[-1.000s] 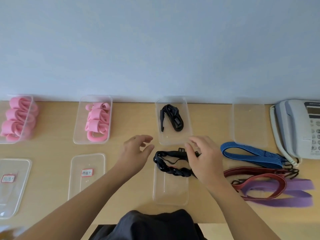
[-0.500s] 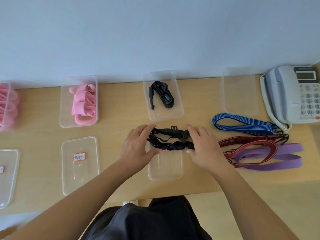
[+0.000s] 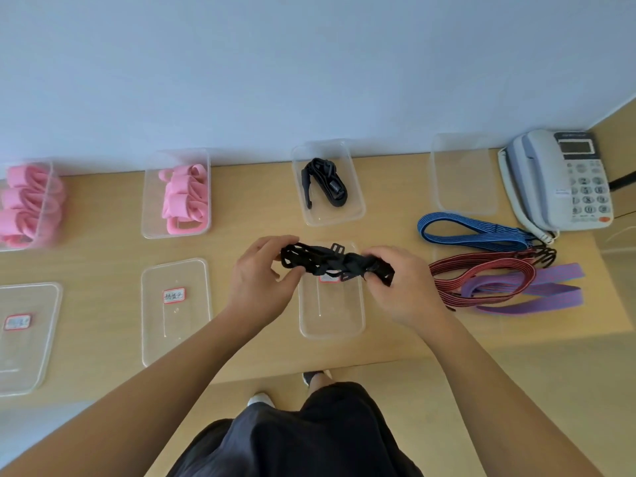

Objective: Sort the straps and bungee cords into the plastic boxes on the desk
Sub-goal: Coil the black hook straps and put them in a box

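A pale blue wall (image 3: 309,63) is met by a smooth tan wood counter (image 3: 251,204). A tangled black webbing strap (image 3: 320,261) is pinched at its ends by the curled left grip (image 3: 261,280) and right grip (image 3: 402,287), over the far end of a clear, glossy, round-cornered plastic container (image 3: 330,318) at mid-counter.

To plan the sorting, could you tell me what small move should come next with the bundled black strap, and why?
Probably lift the bundled black strap forward into the box just behind it: the left hand and right hand grip its ends, and that box holds a similar black strap.
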`<state>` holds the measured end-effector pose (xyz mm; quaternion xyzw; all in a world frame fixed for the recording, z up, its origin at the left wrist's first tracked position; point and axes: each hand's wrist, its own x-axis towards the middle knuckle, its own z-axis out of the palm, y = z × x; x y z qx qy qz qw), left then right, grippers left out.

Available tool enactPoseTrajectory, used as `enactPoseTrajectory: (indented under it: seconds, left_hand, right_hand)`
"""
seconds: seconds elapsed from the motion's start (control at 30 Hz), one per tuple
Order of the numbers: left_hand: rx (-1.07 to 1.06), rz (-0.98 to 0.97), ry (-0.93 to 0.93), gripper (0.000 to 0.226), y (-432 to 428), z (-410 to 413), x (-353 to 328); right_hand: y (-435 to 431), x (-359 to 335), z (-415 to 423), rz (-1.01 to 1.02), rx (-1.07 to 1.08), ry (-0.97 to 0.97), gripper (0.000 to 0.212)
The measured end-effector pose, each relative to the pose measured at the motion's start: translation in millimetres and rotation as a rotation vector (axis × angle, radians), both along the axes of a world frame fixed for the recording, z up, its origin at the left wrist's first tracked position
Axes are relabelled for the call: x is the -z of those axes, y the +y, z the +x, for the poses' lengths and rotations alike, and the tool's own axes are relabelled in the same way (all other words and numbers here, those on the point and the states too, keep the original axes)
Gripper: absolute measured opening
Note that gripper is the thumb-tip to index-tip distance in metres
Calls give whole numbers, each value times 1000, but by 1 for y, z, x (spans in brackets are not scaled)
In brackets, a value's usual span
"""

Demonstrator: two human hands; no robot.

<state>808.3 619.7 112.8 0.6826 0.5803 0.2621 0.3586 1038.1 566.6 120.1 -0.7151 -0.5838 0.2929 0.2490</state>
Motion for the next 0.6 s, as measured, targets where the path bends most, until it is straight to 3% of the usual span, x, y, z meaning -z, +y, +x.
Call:
enactPoseTrajectory:
  seconds: [0.17,0.27,0.4,0.6]
  left_hand:
    - [10,-8,-58,42,-10,-17,-31]
    - [53,-62,-35,40,-21,-31,-52]
    - [75,-273,-209,20,-46,-43,-75]
    - [239,-317,-383,29,-89,-52,-112]
  right_hand:
    - [-24,-40,-28,-123,44,440,30]
    - [-42,-61,-43,-153,-8,590,31]
    - [-71,-92,-62,-142,-87,707,27]
    - [-123,-145,-84,40,-148,650,33]
